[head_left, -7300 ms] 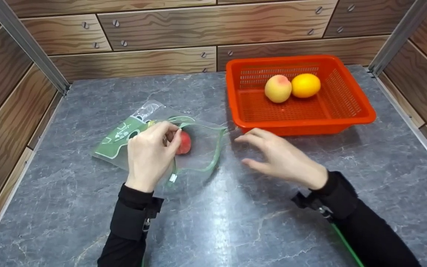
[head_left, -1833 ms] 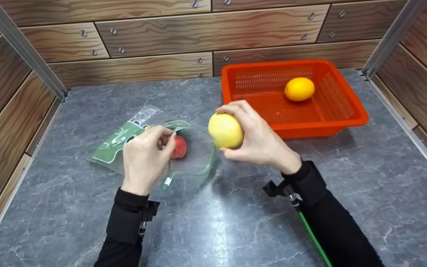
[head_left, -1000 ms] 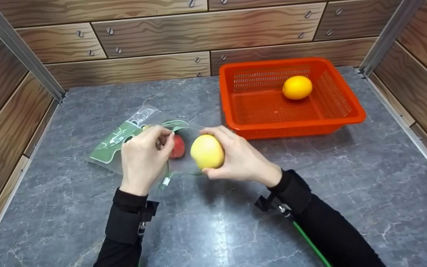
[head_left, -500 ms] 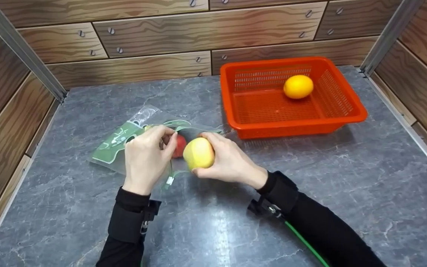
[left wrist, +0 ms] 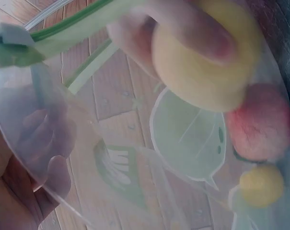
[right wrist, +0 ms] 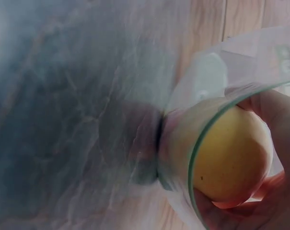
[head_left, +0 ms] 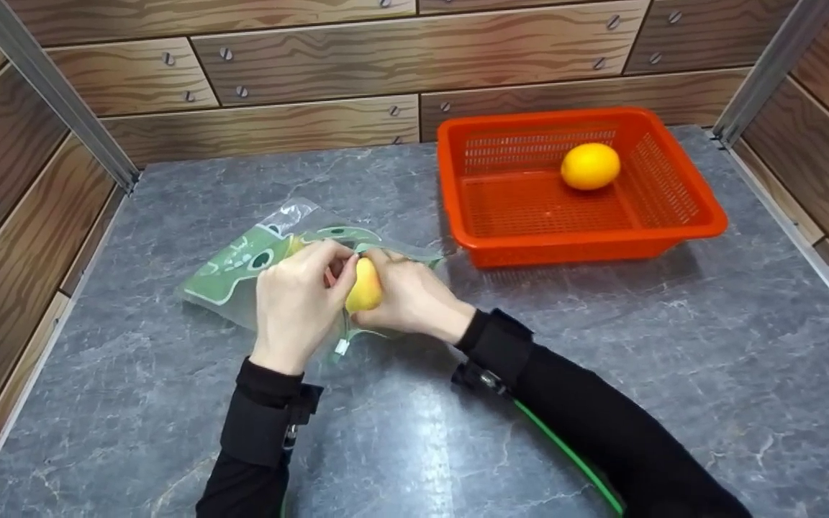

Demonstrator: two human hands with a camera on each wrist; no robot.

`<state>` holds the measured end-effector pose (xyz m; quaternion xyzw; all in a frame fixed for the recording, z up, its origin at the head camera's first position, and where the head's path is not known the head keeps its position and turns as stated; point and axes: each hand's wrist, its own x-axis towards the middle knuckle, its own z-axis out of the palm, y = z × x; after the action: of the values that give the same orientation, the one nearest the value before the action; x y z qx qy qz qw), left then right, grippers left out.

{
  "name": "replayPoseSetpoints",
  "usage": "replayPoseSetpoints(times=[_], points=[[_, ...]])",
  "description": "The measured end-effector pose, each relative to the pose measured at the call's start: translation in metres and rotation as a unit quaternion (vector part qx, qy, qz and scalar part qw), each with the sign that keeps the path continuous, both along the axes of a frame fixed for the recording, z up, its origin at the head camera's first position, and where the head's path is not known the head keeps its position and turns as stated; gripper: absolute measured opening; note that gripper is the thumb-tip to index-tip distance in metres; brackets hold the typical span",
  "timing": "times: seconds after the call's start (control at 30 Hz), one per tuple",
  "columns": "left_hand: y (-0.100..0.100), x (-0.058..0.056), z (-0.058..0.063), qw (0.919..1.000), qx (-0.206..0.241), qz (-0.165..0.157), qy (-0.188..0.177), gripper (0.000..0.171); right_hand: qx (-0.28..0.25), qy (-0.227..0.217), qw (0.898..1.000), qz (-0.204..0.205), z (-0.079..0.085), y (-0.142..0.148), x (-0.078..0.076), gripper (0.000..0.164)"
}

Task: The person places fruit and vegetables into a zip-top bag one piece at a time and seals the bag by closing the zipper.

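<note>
A clear zip bag [head_left: 224,270] with green print lies on the table, its green-trimmed mouth toward the right. My left hand [head_left: 303,298] pinches the upper edge of that mouth between thumb and fingers. My right hand [head_left: 414,295] grips a yellow peach [head_left: 365,286] with a reddish blush, fingers and thumb curled round it. In the right wrist view the peach [right wrist: 233,155] is partly past the green rim, inside the bag. The left wrist view shows a red round fruit [left wrist: 261,122] and a small yellow fruit [left wrist: 262,185] deeper in the bag.
An orange-red plastic basket [head_left: 587,248] stands at the back right, holding one orange-yellow oval fruit [head_left: 591,167]. Wood-patterned walls [head_left: 299,122] enclose the grey marbled table [head_left: 565,446] at the back and sides.
The peach was lifted from the basket by my right hand and carried left into the bag's mouth. My left hand has kept pinching the bag edge throughout.
</note>
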<state>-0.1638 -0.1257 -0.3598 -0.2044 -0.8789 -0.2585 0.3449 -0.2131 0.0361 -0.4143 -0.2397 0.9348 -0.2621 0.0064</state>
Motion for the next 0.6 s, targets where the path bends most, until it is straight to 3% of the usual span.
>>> replayPoseSetpoints(times=[0.17, 0.33, 0.47, 0.6], points=[[0.000, -0.001, 0.002, 1.0000, 0.000, 0.002, 0.002, 0.005, 0.030, -0.018, 0.999, 0.004, 0.000, -0.017, -0.015, 0.056], [0.000, 0.000, 0.002, 1.0000, -0.004, 0.006, 0.005, 0.004, 0.082, 0.022, 0.996, 0.041, -0.002, -0.032, -0.028, 0.031], [-0.001, -0.001, 0.002, 0.9999, -0.005, 0.008, 0.006, 0.005, 0.117, 0.047, 0.989, 0.071, -0.003, -0.039, -0.034, 0.031], [-0.002, 0.000, 0.002, 0.9999, -0.003, 0.010, 0.007, 0.005, 0.117, 0.019, 0.991, 0.068, -0.003, -0.043, -0.039, 0.032]])
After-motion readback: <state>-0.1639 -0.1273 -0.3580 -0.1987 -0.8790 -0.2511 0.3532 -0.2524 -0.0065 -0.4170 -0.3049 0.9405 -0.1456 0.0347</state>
